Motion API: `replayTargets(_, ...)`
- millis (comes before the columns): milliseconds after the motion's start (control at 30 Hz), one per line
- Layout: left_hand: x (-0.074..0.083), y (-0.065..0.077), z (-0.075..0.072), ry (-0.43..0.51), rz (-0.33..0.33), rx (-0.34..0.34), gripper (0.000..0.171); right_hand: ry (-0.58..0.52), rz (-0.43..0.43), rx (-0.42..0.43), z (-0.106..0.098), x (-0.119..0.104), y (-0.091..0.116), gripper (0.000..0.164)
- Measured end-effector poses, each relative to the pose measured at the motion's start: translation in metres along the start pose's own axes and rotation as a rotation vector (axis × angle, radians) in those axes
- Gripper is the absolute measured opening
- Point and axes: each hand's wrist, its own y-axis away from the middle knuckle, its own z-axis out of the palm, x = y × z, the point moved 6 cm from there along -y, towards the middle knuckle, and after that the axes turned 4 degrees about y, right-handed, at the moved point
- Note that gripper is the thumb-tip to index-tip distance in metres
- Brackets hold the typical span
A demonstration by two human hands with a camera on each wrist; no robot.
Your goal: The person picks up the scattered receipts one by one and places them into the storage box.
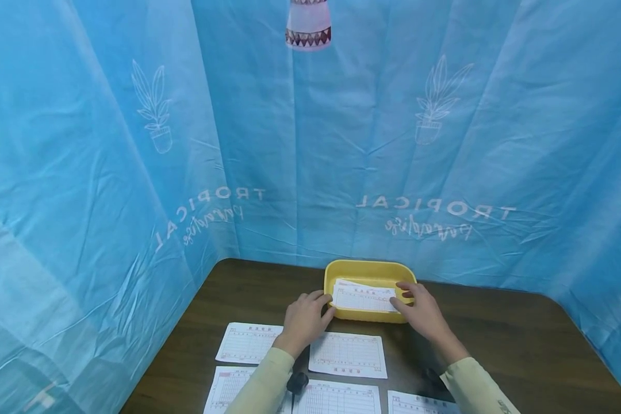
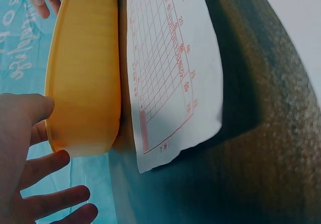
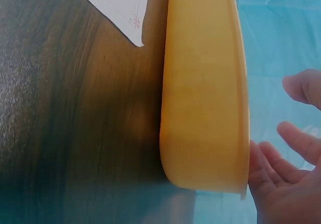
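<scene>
A yellow plastic tray (image 1: 371, 269) stands at the table's far edge, holding a stack of printed paper slips (image 1: 364, 297). My left hand (image 1: 304, 321) is at its left end. In the left wrist view the thumb (image 2: 42, 106) lies at the rim and the other fingers spread loosely around the corner. At the right end is my right hand (image 1: 423, 310), its thumb and index finger raised apart over the rim. Lower fingers (image 3: 258, 171) of that hand rest against the tray's outer end in the right wrist view. Neither hand grips a slip.
Printed sheets lie in front of the tray: one (image 1: 348, 355) close to its front wall, another (image 1: 248, 343) to the left, and several nearer me, including one at the front right (image 1: 419, 403). Blue curtains (image 1: 341, 144) close off the dark wooden table (image 1: 517, 339) behind and at the sides.
</scene>
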Motion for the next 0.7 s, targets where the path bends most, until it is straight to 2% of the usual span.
replayTargets(200, 0.0, 0.0, -0.002, 0.012, 0.0, 0.002, 0.037, -0.001, -0.004, 0.001, -0.003, 0.003, 0.001, 0.055)
replayTargets(533, 0.0, -0.001, 0.0, 0.012, 0.007, 0.006, 0.038, 0.009, -0.058, 0.06, -0.013, 0.006, 0.009, 0.054)
replayTargets(700, 0.0, 0.0, 0.0, 0.012, 0.004, 0.008, 0.038, 0.021, -0.053, 0.05, -0.017, 0.01, 0.016, 0.058)
